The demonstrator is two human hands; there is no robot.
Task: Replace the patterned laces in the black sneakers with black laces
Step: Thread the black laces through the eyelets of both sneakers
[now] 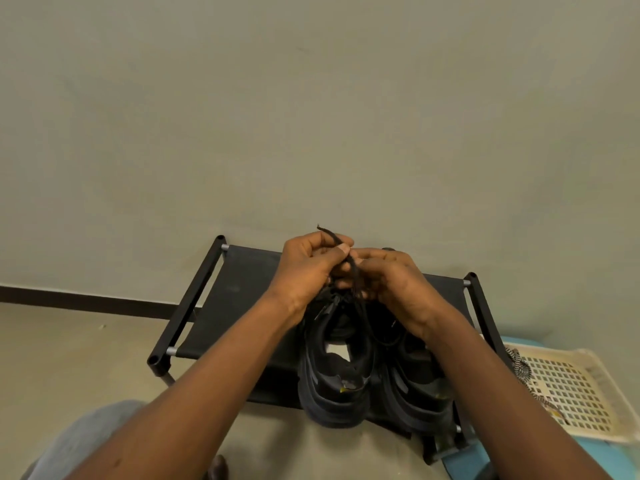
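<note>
Two black sneakers stand side by side on a low black shoe rack (pixel 239 299), heels toward me: the left sneaker (pixel 337 375) and the right sneaker (pixel 415 386). Both my hands meet above the left sneaker's tongue. My left hand (pixel 308 271) pinches a black lace (pixel 353 271), whose frayed end sticks up past my fingers. My right hand (pixel 391 282) grips the same lace lower down. A loop of black lace hangs over the right sneaker's opening. A patterned black-and-white lace (pixel 519 365) lies on the basket at right.
A cream perforated plastic basket (pixel 571 386) sits to the right on a blue surface (pixel 595 459). The grey wall stands right behind the rack, with a dark skirting at left. My knee in grey fabric (pixel 79 445) is at the bottom left.
</note>
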